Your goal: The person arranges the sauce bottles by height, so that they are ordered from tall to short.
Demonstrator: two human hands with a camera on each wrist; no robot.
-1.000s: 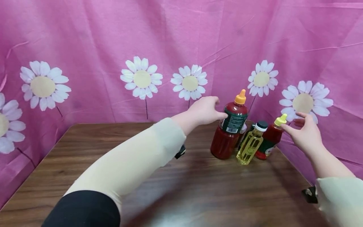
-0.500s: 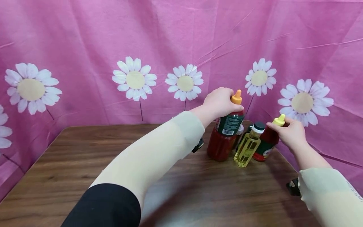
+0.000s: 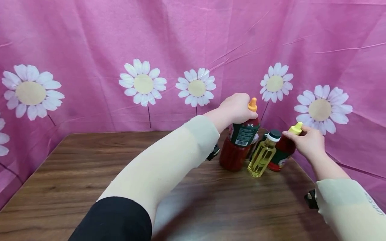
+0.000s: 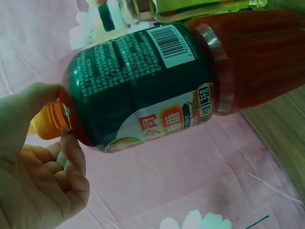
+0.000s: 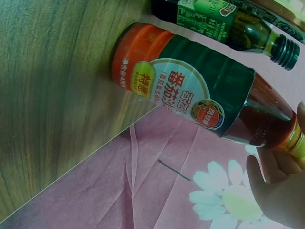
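Observation:
My left hand (image 3: 238, 107) grips the neck of a large ketchup bottle (image 3: 233, 154) just below its orange cap. The bottle has a dark green label and stands on the table, leaning slightly. In the left wrist view the thumb and curled fingers (image 4: 74, 155) close round that neck. My right hand (image 3: 312, 142) holds a smaller ketchup bottle (image 3: 284, 149) at the neck, under its yellow cap. Its green and red label (image 5: 181, 90) shows in the right wrist view. Between the two stands a clear bottle of yellow oil (image 3: 261, 160) with a dark cap, touched by neither hand.
Behind the oil stands a dark bottle with a green label (image 5: 209, 19), mostly hidden in the head view. Another pale-capped container (image 3: 255, 138) is partly hidden there. The wooden table (image 3: 90, 174) ends at a pink daisy-print cloth (image 3: 99, 50).
Both hands have reached in to the ketchup bottles and taken hold of their necks, the left moving right, the right moving left. Over the last half second little has moved.

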